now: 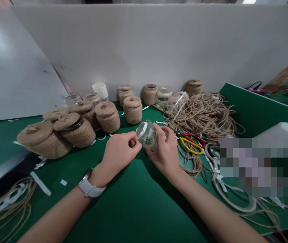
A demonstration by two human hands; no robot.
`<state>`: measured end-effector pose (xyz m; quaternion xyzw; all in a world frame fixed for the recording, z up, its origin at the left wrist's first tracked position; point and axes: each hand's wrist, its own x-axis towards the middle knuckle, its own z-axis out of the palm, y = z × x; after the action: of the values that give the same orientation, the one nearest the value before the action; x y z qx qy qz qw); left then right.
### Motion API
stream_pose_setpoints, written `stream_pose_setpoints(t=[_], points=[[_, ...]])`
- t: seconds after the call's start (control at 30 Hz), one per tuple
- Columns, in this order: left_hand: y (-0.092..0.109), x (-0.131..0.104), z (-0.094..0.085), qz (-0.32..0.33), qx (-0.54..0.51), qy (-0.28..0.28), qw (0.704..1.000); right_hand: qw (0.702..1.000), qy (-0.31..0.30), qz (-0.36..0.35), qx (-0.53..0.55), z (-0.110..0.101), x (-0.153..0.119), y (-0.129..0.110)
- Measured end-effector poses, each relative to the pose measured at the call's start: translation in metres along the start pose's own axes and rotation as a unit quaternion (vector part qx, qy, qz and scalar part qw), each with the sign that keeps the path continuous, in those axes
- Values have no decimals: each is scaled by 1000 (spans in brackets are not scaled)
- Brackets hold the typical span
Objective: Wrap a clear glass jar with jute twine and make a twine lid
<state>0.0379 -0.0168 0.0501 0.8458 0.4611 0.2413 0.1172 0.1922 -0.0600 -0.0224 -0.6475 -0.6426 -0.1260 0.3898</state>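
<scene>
Your forearms (pixel 63 211) cross the green tabletop (pixel 126 209), right hand (pixel 166 152) gripping a clear jar (pixel 152 139), left hand (pixel 118 152) pinching its white strip (pixel 142 130). Twine-wrapped jars (pixel 133 111) sit toward the far edge.

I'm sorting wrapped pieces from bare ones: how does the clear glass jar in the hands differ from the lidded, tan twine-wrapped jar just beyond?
The clear glass jar is see-through; the tan twine-wrapped jar is covered in coiled cord.

The glass jar tilts in the right hand; the wrapped one stands upright on the green table.

The glass jar bears a white strip; the wrapped one shows none.
</scene>
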Motion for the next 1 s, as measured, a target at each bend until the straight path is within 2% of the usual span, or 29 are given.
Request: stream_pose_setpoints(t=[0.33,0.53,0.73,1.0], points=[[-1,0,-1,9,-5,1,1000,1000,10,11,26,-1,1,0],[-6,5,-12,34,-46,-84,995,993,6,30,115,-5,4,4],[-8,9,-21,57,-73,-67,994,986,11,63,153,-3,5,4],[-8,8,-17,56,-89,-67,992,985,4,61,164,-3,5,1]])
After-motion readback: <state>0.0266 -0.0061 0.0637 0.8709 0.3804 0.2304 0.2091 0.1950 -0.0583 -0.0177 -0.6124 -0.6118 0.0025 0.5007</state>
